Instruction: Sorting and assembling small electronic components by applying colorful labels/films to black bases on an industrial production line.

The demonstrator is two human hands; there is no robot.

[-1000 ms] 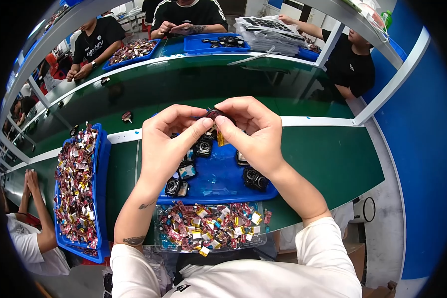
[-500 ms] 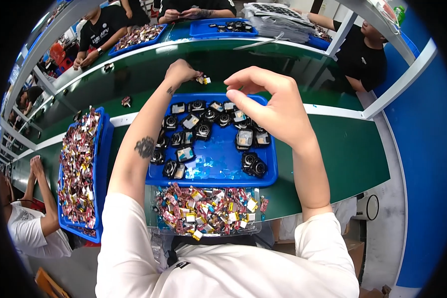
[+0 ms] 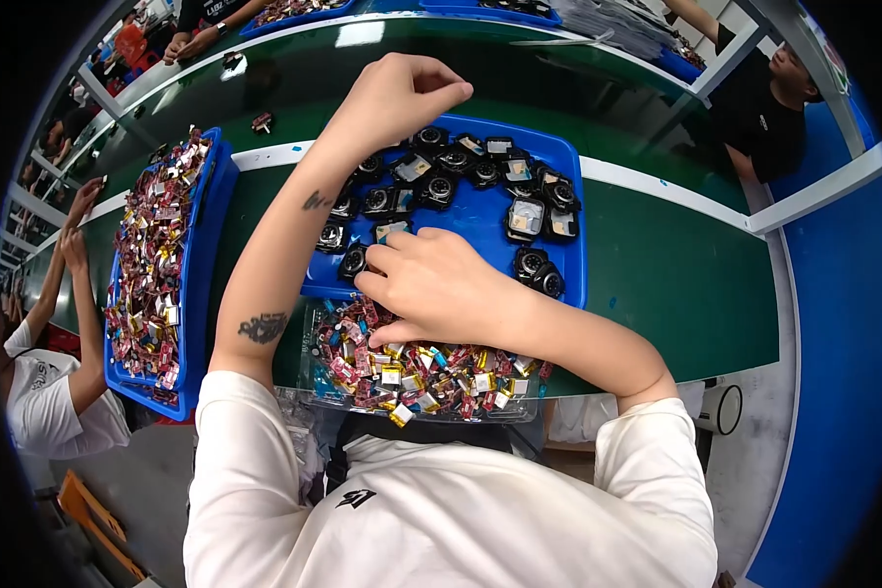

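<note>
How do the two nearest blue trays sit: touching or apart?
Apart: the head view shows green tabletop between the left tray, heaped with parts, and the middle tray.

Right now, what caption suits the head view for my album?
Left hand over green bench, right hand over heaped parts near a blue tray of black devices.

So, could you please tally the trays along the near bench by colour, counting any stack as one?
Blue: 2 (the middle tray and the left tray)
Clear: 1 (the tray closest to the wearer)
Total: 3
</note>
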